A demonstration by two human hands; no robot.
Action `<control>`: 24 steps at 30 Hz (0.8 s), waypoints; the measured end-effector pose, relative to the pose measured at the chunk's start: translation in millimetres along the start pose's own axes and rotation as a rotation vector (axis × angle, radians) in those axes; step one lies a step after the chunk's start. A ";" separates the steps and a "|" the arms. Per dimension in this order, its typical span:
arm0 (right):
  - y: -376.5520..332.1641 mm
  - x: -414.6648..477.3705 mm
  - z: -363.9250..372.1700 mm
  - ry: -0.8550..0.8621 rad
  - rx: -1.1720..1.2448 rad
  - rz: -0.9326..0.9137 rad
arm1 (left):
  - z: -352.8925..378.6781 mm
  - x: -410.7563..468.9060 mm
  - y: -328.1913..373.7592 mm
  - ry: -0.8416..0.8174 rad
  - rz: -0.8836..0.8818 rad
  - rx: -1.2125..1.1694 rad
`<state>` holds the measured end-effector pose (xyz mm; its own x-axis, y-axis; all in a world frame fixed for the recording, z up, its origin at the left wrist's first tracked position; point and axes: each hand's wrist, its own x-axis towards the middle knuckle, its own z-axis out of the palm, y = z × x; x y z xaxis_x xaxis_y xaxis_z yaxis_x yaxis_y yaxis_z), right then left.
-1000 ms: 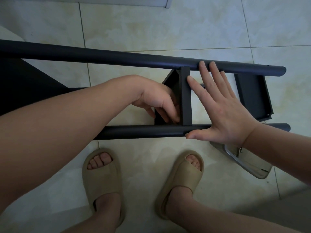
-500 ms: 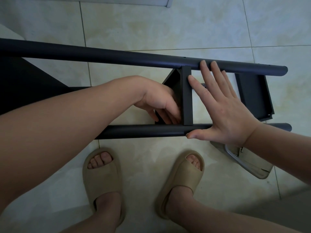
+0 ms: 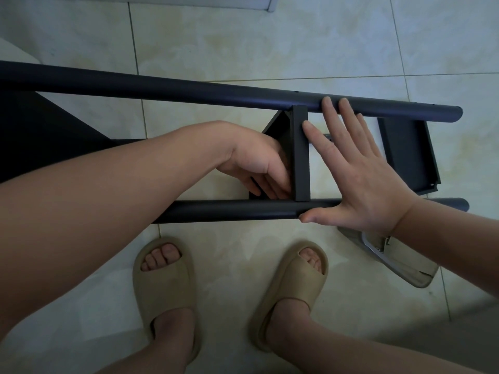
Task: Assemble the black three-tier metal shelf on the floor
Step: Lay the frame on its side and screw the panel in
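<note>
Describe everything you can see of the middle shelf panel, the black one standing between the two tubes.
The middle shelf panel is matte black sheet metal with folded rims, seen edge-on. It stands on edge between the far tube and the near tube, hollow side facing left. The left hand reaches into that side near the lower corner, grip hidden. The right hand lies flat, forefinger touching its right face.

The pale tiled floor (image 3: 270, 44) bore the black shelf frame (image 3: 216, 95) on its side, two beige slippers (image 3: 164, 287) and a clear packet (image 3: 405, 263)
</note>
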<state>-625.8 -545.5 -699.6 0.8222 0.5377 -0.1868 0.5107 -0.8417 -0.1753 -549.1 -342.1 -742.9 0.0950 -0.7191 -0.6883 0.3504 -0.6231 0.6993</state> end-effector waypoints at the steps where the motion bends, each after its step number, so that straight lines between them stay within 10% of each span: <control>1: 0.0 0.0 0.1 0.000 0.000 0.000 | 0.1 0.1 0.3 0.011 -0.002 -0.004; 24: 1.5 -0.4 2.0 0.009 -0.001 -0.004 | 2.8 -2.3 2.0 0.012 -0.036 -0.081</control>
<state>-625.8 -546.9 -701.7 0.8222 0.5408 -0.1775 0.5143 -0.8395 -0.1751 -551.3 -342.5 -739.4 0.0921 -0.6924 -0.7156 0.4281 -0.6213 0.6563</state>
